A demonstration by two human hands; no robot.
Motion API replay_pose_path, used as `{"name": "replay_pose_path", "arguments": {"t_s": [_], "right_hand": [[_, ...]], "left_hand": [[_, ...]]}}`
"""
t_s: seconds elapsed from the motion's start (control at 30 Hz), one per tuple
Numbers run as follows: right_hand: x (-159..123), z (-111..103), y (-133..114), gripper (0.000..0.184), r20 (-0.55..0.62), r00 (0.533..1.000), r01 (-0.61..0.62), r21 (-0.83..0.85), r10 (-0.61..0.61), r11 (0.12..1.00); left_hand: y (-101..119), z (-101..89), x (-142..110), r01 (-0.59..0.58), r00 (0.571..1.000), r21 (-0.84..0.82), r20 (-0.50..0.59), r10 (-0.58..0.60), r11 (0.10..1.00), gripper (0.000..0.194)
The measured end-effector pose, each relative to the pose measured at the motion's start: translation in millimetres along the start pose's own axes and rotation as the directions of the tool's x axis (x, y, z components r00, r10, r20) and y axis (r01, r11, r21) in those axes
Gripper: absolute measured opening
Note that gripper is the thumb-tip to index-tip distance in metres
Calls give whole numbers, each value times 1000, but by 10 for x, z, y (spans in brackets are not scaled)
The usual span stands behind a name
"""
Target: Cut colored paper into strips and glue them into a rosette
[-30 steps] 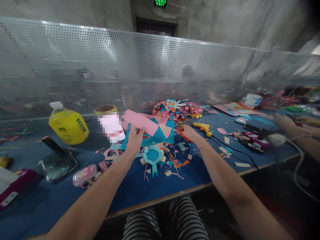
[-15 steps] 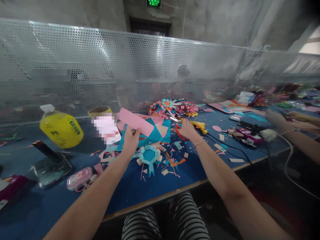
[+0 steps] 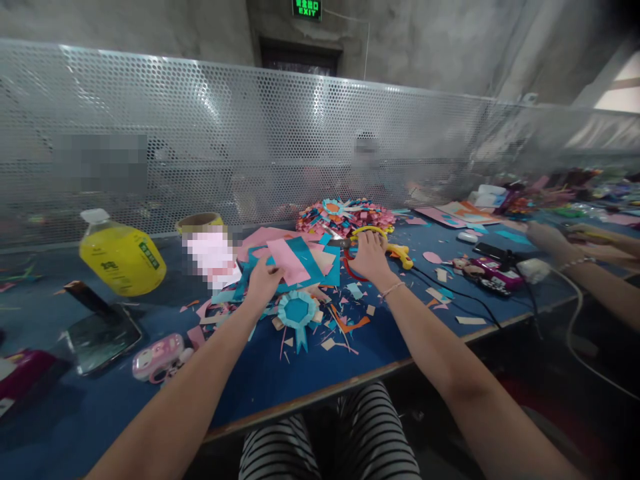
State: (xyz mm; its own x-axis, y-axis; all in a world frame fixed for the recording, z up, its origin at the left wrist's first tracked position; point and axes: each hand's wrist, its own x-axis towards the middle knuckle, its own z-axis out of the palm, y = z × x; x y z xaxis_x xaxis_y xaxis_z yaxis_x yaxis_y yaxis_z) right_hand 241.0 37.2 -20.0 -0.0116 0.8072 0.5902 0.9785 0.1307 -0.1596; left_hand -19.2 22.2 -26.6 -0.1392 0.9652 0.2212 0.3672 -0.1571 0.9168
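My left hand is closed on the near end of a pink paper strip, which lies low over a pile of blue and pink paper sheets. My right hand rests on the table just right of that pile, its fingers around red-handled scissors whose blades point left. A yellow loop handle shows at its fingertips, and a yellow glue gun lies just to its right. A blue paper rosette sits on the blue table below my left hand, among paper scraps.
A yellow bottle, a tape roll, a phone and a pink gadget lie on the left. A heap of paper rosettes sits by the perforated metal screen. Another person's hands work at right, near cables.
My left hand lowered the pink strip from the air onto the paper pile. My right hand moved slightly left and down, setting the scissors on the table.
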Motion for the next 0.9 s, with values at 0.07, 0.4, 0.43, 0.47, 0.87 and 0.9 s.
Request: {"name": "replay_pose_path", "arguments": {"t_s": [0.07,0.4,0.43,0.47,0.87,0.9], "right_hand": [[-15,0,-40,54,2,1000,18,6,-18,1000],[-147,-8,-347,48,33,978,204,26,-205,979],[-161,-12,-374,47,32,976,216,29,-217,976],[-173,-16,-396,45,28,974,225,33,-225,974],[-48,150,-297,40,184,983,-158,735,31,659],[-45,166,-316,38,206,978,-178,814,10,554]], "left_hand": [[-34,-14,34,-19,998,157,-60,29,987,54],[268,99,-200,-615,736,592,193,649,521,22],[278,104,-211,-620,730,597,204,652,508,18],[280,104,-213,-622,730,595,206,652,509,16],[266,54,-125,-147,987,-176,-87,133,973,16],[261,79,-131,-106,994,-248,-45,98,963,19]]}}
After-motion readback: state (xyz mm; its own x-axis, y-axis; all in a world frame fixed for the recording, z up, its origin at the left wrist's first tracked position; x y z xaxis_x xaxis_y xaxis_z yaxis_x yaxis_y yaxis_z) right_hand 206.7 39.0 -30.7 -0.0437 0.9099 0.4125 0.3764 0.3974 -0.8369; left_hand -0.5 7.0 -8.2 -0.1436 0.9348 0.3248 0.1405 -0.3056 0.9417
